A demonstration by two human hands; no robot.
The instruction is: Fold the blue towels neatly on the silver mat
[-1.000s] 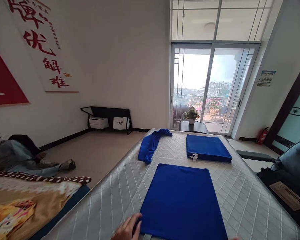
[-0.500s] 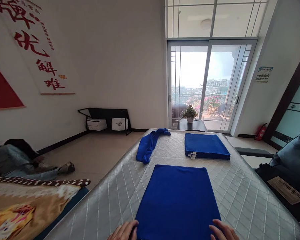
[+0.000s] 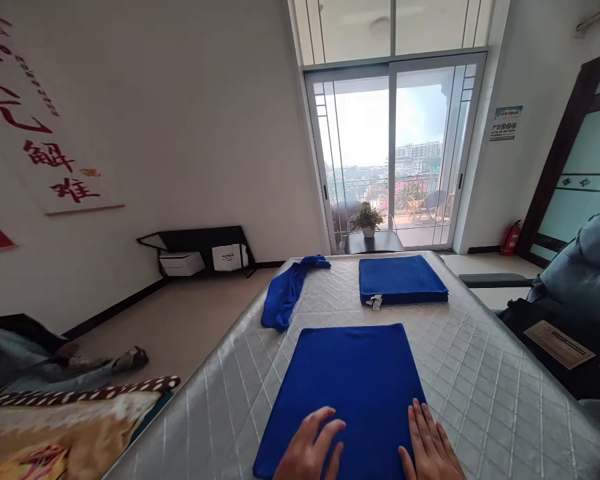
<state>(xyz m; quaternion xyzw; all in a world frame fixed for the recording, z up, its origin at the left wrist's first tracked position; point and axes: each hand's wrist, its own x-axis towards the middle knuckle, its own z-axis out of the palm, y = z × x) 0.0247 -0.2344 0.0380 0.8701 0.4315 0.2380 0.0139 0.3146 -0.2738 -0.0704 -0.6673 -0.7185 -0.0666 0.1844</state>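
Observation:
A blue towel (image 3: 350,373) lies spread flat on the grey quilted mattress (image 3: 485,387) right in front of me. My left hand (image 3: 307,450) rests on its near left part with the fingers stretched out. My right hand (image 3: 430,447) lies flat on its near right part, fingers spread. Neither hand holds anything. Farther back, a stack of folded blue towels (image 3: 400,280) with a white tag sits on the mattress. A crumpled blue towel (image 3: 287,290) hangs over the far left edge.
A person lies on the floor at the left (image 3: 35,360), beside a patterned blanket (image 3: 55,427). A black rack with white boxes (image 3: 200,250) stands by the wall. A potted plant (image 3: 366,219) sits before the sliding glass door. A dark chair (image 3: 575,300) is at the right.
Both hands have slid forward from the towel's near edge onto its surface, fingers now flat. The view has tilted and shifted, showing more of the towel and hands.

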